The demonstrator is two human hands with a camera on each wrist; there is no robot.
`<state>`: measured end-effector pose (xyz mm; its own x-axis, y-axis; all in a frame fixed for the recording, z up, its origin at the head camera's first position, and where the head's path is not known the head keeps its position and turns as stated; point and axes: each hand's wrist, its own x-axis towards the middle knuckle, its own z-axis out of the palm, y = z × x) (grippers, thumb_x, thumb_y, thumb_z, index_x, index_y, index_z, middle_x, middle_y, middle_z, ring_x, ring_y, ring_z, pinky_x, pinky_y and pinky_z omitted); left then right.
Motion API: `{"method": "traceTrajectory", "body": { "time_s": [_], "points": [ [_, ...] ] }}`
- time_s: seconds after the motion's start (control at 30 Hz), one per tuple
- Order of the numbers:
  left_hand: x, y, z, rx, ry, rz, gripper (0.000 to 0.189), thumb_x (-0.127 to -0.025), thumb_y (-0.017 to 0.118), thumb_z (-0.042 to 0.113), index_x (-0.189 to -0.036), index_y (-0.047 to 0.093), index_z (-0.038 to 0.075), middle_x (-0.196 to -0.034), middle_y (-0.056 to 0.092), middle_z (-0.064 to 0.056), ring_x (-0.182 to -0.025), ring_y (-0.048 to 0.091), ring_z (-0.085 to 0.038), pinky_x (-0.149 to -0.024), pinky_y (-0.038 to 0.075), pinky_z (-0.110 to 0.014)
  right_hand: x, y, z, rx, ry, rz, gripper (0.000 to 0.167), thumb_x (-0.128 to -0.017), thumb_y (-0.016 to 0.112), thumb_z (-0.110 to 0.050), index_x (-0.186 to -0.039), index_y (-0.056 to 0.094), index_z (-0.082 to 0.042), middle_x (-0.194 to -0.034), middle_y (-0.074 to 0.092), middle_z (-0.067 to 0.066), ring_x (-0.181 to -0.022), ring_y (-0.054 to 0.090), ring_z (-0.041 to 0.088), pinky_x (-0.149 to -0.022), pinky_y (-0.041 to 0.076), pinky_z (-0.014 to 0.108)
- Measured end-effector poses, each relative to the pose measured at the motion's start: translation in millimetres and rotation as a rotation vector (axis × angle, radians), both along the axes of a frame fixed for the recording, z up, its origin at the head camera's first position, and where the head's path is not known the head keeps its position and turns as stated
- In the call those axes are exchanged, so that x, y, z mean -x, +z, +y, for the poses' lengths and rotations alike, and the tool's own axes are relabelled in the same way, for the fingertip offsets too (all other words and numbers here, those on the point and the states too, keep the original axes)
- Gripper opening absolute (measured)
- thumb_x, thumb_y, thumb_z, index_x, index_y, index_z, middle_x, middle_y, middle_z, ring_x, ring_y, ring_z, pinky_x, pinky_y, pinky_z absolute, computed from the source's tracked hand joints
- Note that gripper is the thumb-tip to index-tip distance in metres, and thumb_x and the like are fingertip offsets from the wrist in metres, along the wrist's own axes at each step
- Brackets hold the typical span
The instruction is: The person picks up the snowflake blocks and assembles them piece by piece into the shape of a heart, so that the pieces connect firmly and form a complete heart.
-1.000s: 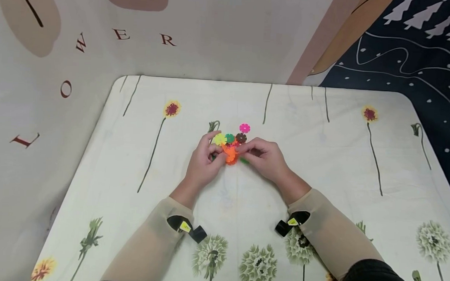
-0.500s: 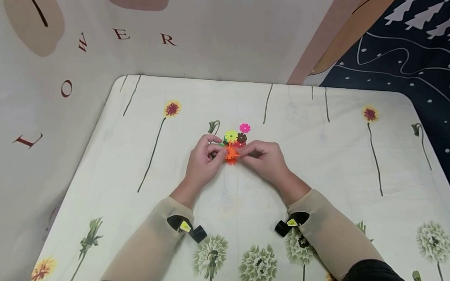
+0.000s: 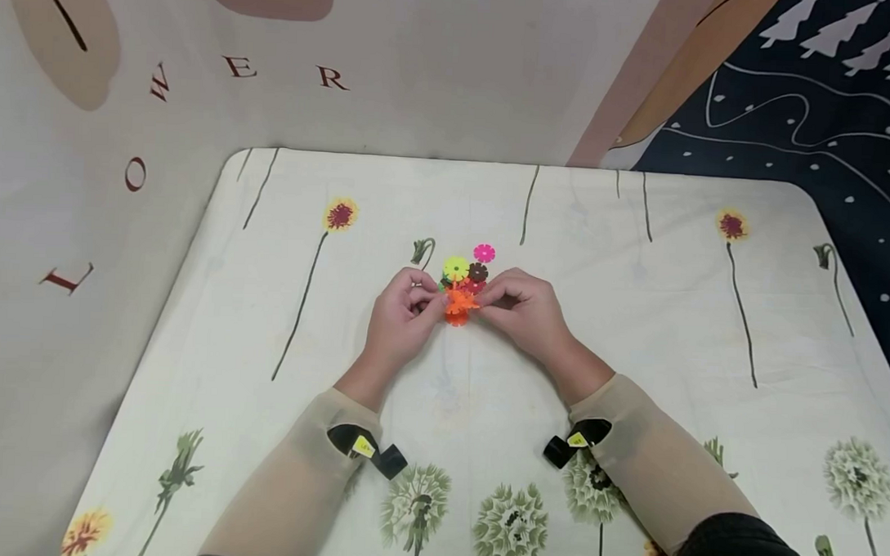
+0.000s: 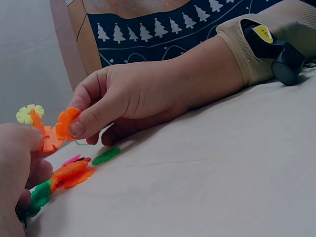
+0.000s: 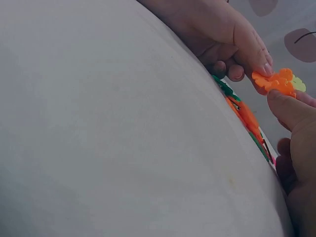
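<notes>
Both hands meet over the tabletop, each with orange notched flower-shaped discs at its fingertips. My left hand [image 3: 403, 317] pinches an orange disc [image 4: 51, 140] between thumb and finger. My right hand [image 3: 525, 313] pinches another orange disc [image 4: 68, 123], and the two discs touch edge to edge. Whether they interlock cannot be told. A yellow disc [image 4: 30, 114] stands up just beyond the held orange discs and seems joined to them. Below the hands, loose orange discs [image 4: 71, 174], a green disc [image 4: 106, 156] and another green disc [image 4: 40, 197] lie on the cloth.
A pink disc [image 3: 484, 253] and a dark brown disc [image 3: 478, 273] lie just beyond the hands. The table [image 3: 635, 317] wears a white cloth printed with flowers. A pale wall [image 3: 452, 82] rises behind it, and dark patterned fabric [image 3: 825, 136] hangs at the right.
The yellow disc has swung from beside the left fingertips to the right, above the orange discs. The held orange discs have turned and shifted slightly right. Both hands stay nearly in place.
</notes>
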<state>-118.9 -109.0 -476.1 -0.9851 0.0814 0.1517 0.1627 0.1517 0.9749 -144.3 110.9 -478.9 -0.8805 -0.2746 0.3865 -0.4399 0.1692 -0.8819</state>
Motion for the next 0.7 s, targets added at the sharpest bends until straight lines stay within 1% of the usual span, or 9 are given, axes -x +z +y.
{"method": "traceTrajectory", "body": {
  "time_s": [0.1,0.23,0.37,0.47,0.6,0.7],
  "points": [
    [0.2,1.1,-0.5,0.008,-0.005,-0.013,0.019,-0.097,0.075,-0.001,-0.107,0.059,0.003,-0.081,0.074,-0.013,-0.069,0.052,-0.020,-0.063,0.043,-0.022,-0.6,-0.2,0.3,0.022,0.013,-0.025,0.018,-0.078,0.089,0.012,-0.086,0.082,-0.002,-0.087,0.076,0.010,-0.083,0.070,0.013,-0.076,0.059,0.021],
    [0.4,2.4,-0.9,0.025,-0.012,-0.021,0.018,-0.098,0.076,0.003,-0.105,0.060,0.005,-0.079,0.073,-0.012,-0.069,0.053,-0.021,-0.063,0.043,-0.023,-1.2,0.1,0.1,0.031,0.018,-0.020,0.019,-0.078,0.089,0.014,-0.086,0.082,-0.002,-0.086,0.077,0.010,-0.081,0.071,0.011,-0.075,0.060,0.023],
    [0.5,1.4,-1.0,0.033,-0.031,-0.012,0.017,-0.099,0.076,0.004,-0.104,0.060,0.005,-0.078,0.073,-0.012,-0.066,0.052,-0.020,-0.061,0.042,-0.023,-1.1,-0.3,0.8,0.044,0.010,0.004,0.020,-0.077,0.088,0.015,-0.086,0.082,-0.001,-0.086,0.077,0.011,-0.081,0.072,0.011,-0.074,0.061,0.024],
    [-0.2,0.6,-1.0,0.048,-0.045,-0.013,0.017,-0.098,0.077,0.005,-0.103,0.061,0.005,-0.078,0.073,-0.009,-0.066,0.053,-0.019,-0.061,0.043,-0.022,-1.2,-0.4,1.2,0.049,0.007,0.001,0.020,-0.077,0.089,0.016,-0.086,0.082,0.000,-0.086,0.077,0.012,-0.081,0.073,0.011,-0.074,0.062,0.025],
    [-1.6,0.2,-1.4,0.093,-0.050,-0.021,0.017,-0.097,0.079,0.007,-0.102,0.063,0.007,-0.079,0.074,-0.004,-0.069,0.056,-0.020,-0.064,0.046,-0.022,-1.9,-0.2,1.1,0.033,0.016,-0.019,0.019,-0.077,0.088,0.016,-0.086,0.083,0.000,-0.087,0.078,0.011,-0.081,0.073,0.011,-0.073,0.062,0.026],
    [-1.7,-0.4,-1.7,0.112,-0.054,-0.012,0.016,-0.097,0.080,0.006,-0.101,0.064,0.006,-0.080,0.075,-0.003,-0.071,0.058,-0.021,-0.066,0.048,-0.023,-2.0,0.3,0.8,0.023,0.025,-0.023,0.020,-0.078,0.087,0.017,-0.086,0.083,-0.001,-0.087,0.078,0.010,-0.081,0.073,0.012,-0.073,0.062,0.026]
  ]
}}
